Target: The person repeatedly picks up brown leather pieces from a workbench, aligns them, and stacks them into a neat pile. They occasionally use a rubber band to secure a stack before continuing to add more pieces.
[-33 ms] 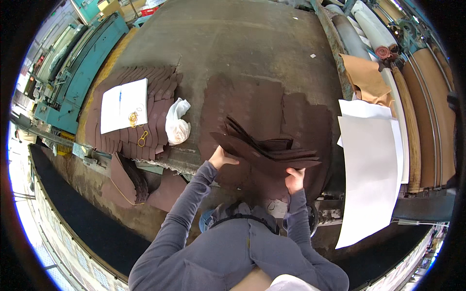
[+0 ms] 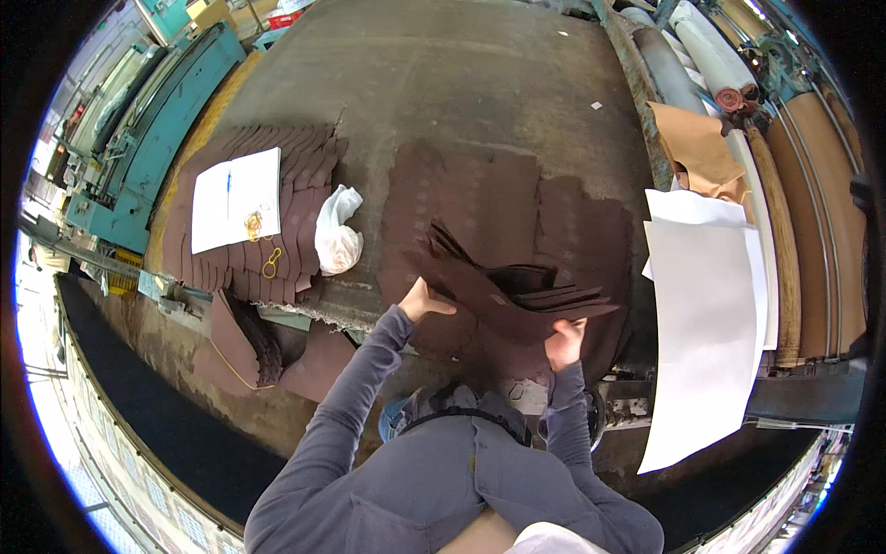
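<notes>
A stack of dark brown cut sheet pieces (image 2: 503,300) is bent upward between my two hands, its layers fanned apart along the far side. My left hand (image 2: 425,302) grips the near left edge, thumb on top. At the right end, my right hand (image 2: 564,343) pinches the near edge; the fingers under the sheets are hidden. Beneath and beyond lie more flat brown pieces (image 2: 461,175) on the worn table (image 2: 434,74).
On the left, overlapping brown pieces (image 2: 309,162) carry a white paper (image 2: 235,198) and yellow ties (image 2: 270,263). Beside them is a white plastic bag (image 2: 339,231). White sheets (image 2: 706,323) and rolls (image 2: 715,55) line the right edge. Teal machinery (image 2: 148,148) stands far left.
The near flap of the stack has shifted slightly, its right tip moving a little outward and its left corner settling lower. My hands stay almost in place.
</notes>
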The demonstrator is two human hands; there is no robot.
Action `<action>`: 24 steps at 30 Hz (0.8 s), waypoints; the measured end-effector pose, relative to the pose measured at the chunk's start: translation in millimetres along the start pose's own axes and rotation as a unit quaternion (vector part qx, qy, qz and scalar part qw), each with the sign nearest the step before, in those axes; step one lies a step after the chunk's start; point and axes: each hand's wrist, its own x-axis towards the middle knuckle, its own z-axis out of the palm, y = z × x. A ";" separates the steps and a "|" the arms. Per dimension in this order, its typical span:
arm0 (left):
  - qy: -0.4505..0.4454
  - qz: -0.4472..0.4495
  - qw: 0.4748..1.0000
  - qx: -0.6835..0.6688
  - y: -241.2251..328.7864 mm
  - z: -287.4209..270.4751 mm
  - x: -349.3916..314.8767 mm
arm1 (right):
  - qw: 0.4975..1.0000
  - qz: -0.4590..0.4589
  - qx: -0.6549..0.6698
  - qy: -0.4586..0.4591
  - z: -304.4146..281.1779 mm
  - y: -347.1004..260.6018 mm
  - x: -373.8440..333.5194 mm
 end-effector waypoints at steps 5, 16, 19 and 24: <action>-0.035 -0.113 0.963 -0.242 -65.6 -31.6 25.6 | 0.913 0.108 -0.390 -0.051 -19.1 0.6 -6.6; 0.121 -0.100 0.957 -0.245 -27.9 45.1 35.8 | 0.943 -0.023 -0.271 0.191 -13.2 -6.4 12.8; 0.072 -0.069 0.985 -0.138 -31.3 40.5 35.7 | 0.924 -0.040 -0.292 0.242 -21.4 3.0 17.0; 0.135 -0.050 0.987 -0.078 6.7 71.7 20.6 | 0.947 -0.085 -0.262 0.165 -16.0 -7.3 5.5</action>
